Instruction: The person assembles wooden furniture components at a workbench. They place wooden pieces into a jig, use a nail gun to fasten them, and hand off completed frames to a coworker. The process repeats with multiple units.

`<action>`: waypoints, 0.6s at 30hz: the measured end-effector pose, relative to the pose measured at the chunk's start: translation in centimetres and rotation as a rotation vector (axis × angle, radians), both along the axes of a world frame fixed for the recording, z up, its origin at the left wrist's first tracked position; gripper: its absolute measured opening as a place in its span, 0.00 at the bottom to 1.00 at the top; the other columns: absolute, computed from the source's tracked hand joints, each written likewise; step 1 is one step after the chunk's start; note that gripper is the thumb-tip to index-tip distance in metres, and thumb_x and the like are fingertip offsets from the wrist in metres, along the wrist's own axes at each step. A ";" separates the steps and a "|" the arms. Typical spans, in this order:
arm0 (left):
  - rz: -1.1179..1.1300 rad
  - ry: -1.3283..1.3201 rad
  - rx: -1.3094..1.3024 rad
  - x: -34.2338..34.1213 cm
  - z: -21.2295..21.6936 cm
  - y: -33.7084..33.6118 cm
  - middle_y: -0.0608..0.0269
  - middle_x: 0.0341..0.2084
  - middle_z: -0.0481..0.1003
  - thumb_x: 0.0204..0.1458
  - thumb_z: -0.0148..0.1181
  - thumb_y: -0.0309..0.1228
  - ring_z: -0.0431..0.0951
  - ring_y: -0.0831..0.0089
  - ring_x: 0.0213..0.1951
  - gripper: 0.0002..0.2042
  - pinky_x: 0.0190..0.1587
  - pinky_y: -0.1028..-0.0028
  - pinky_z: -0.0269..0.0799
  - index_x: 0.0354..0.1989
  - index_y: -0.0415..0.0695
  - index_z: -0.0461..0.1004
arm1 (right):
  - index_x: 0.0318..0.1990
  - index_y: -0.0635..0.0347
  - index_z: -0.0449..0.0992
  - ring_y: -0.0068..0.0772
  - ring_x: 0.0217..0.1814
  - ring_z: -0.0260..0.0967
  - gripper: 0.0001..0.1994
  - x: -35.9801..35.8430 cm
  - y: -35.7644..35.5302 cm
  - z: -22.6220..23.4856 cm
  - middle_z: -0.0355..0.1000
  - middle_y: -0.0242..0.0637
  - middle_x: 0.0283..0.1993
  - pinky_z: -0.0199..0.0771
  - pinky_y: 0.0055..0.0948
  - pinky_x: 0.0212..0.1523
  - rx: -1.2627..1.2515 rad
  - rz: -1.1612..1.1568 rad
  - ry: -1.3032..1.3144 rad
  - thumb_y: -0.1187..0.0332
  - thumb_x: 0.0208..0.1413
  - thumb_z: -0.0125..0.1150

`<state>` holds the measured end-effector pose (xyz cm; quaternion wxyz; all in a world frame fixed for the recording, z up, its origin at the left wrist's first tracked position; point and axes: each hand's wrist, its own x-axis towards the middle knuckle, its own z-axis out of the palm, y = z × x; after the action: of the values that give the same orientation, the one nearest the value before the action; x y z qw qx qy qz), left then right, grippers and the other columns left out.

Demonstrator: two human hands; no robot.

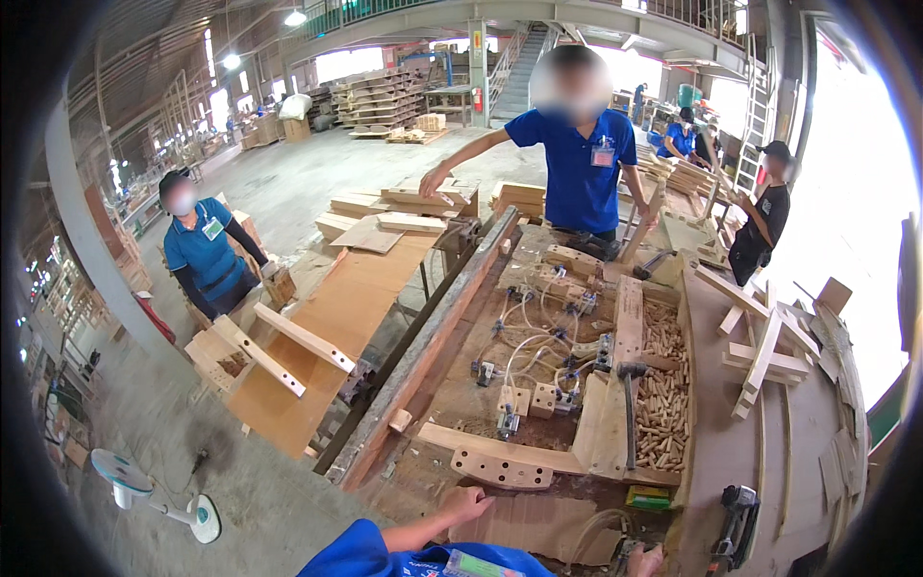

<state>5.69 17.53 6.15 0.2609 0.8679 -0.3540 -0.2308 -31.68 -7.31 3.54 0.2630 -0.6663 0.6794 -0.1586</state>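
We rest our left hand (464, 502) on a sheet of brown cardboard (538, 524) at the near edge of the workbench (716, 452), fingers curled loosely against it and gripping nothing. The cardboard is flat, plain and scuffed, with a pale curved strip (591, 527) lying on its right part. Our right hand (644, 561) shows only at the lower edge, right of the cardboard; we cannot tell how its fingers stand. Just beyond the left hand lies a pale wooden piece (502, 469) with rounded ends and a row of holes. Farther in sits a jig (538, 337) with white hoses, and a hammer (630, 404) beside a tray of dowels (663, 394). A nail gun (733, 519) lies at the near right corner. A person in blue (582, 159) stands at the far edge.
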 end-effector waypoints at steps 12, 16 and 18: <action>0.026 -0.047 0.025 -0.1 0.4 0.5 0.50 0.26 0.83 0.59 0.61 0.56 0.85 0.49 0.33 0.23 0.39 0.51 0.80 0.31 0.46 0.84 | 0.61 0.57 0.78 0.61 0.61 0.75 0.32 0.1 -0.2 -1.8 0.80 0.54 0.57 0.75 0.51 0.60 0.049 0.050 0.074 0.42 0.58 0.62; -0.019 -0.013 -0.013 -0.2 0.1 -0.5 0.49 0.27 0.83 0.59 0.61 0.56 0.85 0.48 0.33 0.23 0.40 0.51 0.80 0.32 0.46 0.84 | 0.59 0.57 0.80 0.63 0.60 0.75 0.32 -1.1 -0.6 -0.9 0.81 0.55 0.55 0.74 0.52 0.61 -0.025 0.021 0.100 0.42 0.56 0.63; -0.014 -0.028 -0.021 -0.2 -0.1 -0.4 0.49 0.27 0.83 0.60 0.61 0.55 0.85 0.48 0.34 0.23 0.41 0.50 0.80 0.32 0.46 0.84 | 0.57 0.57 0.81 0.62 0.59 0.76 0.31 -0.7 -0.7 -0.7 0.81 0.55 0.54 0.75 0.52 0.61 -0.004 0.020 0.082 0.42 0.55 0.63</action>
<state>5.46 17.13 6.09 0.2636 0.8657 -0.3662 -0.2168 -32.40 -7.97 2.88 0.2351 -0.6795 0.6828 -0.1297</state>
